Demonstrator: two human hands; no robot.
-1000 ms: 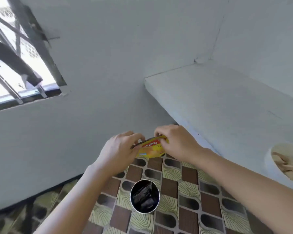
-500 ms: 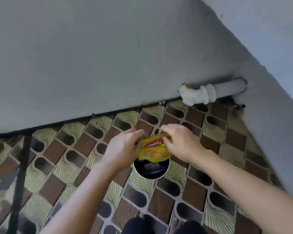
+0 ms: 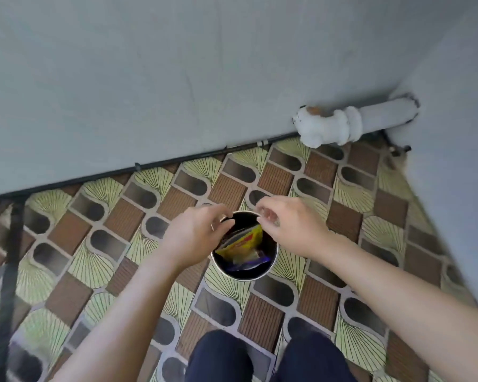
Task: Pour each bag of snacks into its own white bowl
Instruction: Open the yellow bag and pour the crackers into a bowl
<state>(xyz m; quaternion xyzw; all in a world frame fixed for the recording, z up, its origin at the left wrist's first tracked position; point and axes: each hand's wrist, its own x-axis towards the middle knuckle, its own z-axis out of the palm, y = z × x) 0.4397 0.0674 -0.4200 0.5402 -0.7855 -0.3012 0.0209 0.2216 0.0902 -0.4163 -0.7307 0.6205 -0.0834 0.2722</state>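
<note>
Seems the throwing-away step: hovering over the round bin (image 3: pixel 242 277) with left hand (image 3: pixel 195 236) and right hand (image 3: pixel 291 230), fingers loose, holding nothing; yellow snack bag (image 3: pixel 244 240) lying inside it. Next probably calls for turning back to whatever is left unpoured, unseen here.

Grey wall (image 3: pixel 122 78) meets brn/grn patterned floor (image 3: pixel 318 307), white pipe (image 3: pixel 370 117) in corner.

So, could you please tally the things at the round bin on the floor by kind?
Round black bin with a metal rim: 1
Bare hands above it: 2, left hand and right hand
Snack wrappers inside it: 2, yellow wrapper and purple-edged wrapper
White plastic pipe by the wall: 1
Total: 6
</note>
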